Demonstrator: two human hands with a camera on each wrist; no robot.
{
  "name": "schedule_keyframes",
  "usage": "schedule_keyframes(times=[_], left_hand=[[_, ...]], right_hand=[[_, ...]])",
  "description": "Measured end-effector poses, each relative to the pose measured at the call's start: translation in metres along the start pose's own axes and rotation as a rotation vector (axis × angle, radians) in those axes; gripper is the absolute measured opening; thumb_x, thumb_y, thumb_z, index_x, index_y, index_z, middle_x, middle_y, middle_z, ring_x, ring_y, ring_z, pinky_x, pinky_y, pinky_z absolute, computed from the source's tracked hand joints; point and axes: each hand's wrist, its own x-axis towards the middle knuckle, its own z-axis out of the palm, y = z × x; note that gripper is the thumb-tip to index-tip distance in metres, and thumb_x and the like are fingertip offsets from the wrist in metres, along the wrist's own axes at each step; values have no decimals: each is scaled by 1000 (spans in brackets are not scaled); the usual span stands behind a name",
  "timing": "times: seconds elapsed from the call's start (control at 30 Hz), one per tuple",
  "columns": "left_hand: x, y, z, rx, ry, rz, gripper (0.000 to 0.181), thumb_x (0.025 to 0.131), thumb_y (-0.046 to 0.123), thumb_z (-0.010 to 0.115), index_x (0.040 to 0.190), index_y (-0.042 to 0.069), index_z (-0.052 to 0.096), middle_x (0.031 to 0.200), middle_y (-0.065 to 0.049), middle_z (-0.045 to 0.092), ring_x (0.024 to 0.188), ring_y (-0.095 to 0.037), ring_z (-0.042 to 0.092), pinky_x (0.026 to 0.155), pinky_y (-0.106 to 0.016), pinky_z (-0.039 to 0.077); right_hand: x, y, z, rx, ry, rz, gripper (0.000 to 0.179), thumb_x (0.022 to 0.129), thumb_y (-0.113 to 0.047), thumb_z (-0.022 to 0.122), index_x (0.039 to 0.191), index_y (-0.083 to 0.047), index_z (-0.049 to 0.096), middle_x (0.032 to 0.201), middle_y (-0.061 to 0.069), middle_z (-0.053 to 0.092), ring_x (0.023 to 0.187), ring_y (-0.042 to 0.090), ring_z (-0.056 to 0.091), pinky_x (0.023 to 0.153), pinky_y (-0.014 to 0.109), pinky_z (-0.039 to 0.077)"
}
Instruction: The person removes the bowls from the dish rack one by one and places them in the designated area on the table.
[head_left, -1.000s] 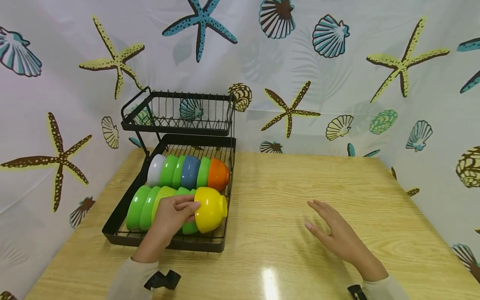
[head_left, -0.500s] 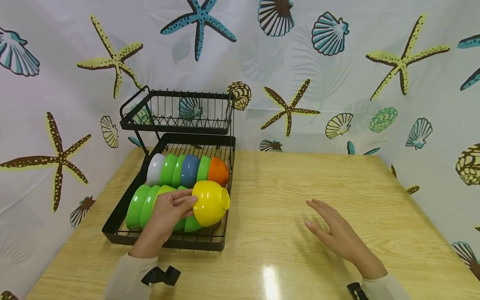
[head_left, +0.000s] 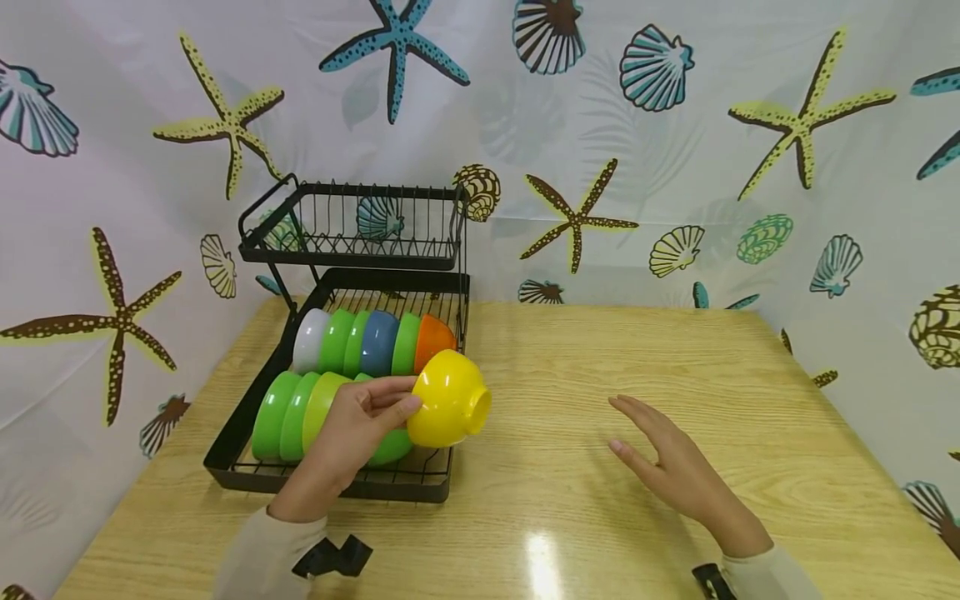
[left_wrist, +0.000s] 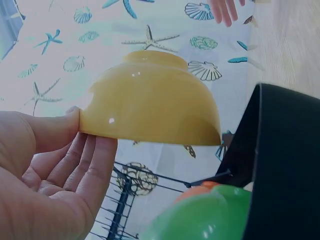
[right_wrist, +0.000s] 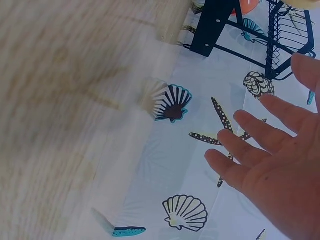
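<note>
My left hand (head_left: pixel 356 429) pinches the rim of a yellow bowl (head_left: pixel 448 400) between thumb and fingers. The bowl is tilted on its side with its foot toward the right, held above the front right edge of the black dish rack (head_left: pixel 337 485). In the left wrist view the thumb lies on the outside of the yellow bowl (left_wrist: pixel 150 100) and the fingers are under its rim. Over the table at the right, my right hand (head_left: pixel 678 471) holds nothing, its fingers extended and thumb apart. The right wrist view shows this hand (right_wrist: pixel 270 160) with fingers spread.
Green bowls (head_left: pixel 273 417) stand on edge in the rack's front row. Behind them, a white bowl (head_left: pixel 309 342), a blue bowl (head_left: pixel 379 343), an orange bowl (head_left: pixel 435 337) and green ones form another row. Above is an upper wire tier (head_left: pixel 352 242). A wooden table (head_left: pixel 555 392) extends right.
The left hand has lifted the yellow bowl up from the front row and carried it rightward, tilting its foot further round. The right hand has hardly moved.
</note>
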Motion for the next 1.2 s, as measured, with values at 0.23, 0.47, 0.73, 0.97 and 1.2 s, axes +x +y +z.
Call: schedule_keyframes(times=[0.23, 0.47, 0.73, 0.97, 1.2], left_hand=[[2, 6, 15, 58, -67, 99, 30, 92, 15, 65, 118, 0, 67, 110, -14, 69, 95, -20, 65, 82, -26, 55], [2, 11, 31, 144, -112, 182, 26, 90, 9, 65, 115, 1, 69, 109, -12, 70, 94, -20, 67, 81, -25, 56], [-3, 10, 41, 238, -195, 311, 24, 89, 6, 67, 112, 1, 71, 111, -11, 70, 101, -22, 66, 86, -29, 55], [0, 3, 50, 301, -293, 595, 21, 86, 3, 67, 107, 1, 73, 101, -8, 73, 90, -16, 67, 79, -26, 56], [1, -2, 57, 383, -376, 756, 22, 85, 5, 69, 106, 10, 75, 98, 0, 73, 88, -7, 64, 78, -20, 54]], right_hand=[[0, -3, -1, 14, 27, -29, 53, 99, -25, 54, 148, -14, 36, 150, 16, 37, 135, 41, 35, 100, 65, 34], [2, -8, -1, 24, 35, -64, 56, 98, -24, 56, 149, -20, 35, 151, 10, 36, 137, 35, 35, 103, 62, 35], [0, -20, -2, 4, 57, -160, 61, 93, -18, 64, 147, -13, 38, 150, 7, 38, 135, 32, 39, 100, 57, 40], [-2, -34, -5, -2, 54, -222, 70, 87, -18, 72, 148, -17, 37, 151, 5, 38, 137, 21, 38, 110, 27, 34], [-4, -38, -3, 88, 48, -381, 82, 73, -11, 82, 145, -8, 42, 149, 11, 40, 137, 19, 37, 110, 15, 27]])
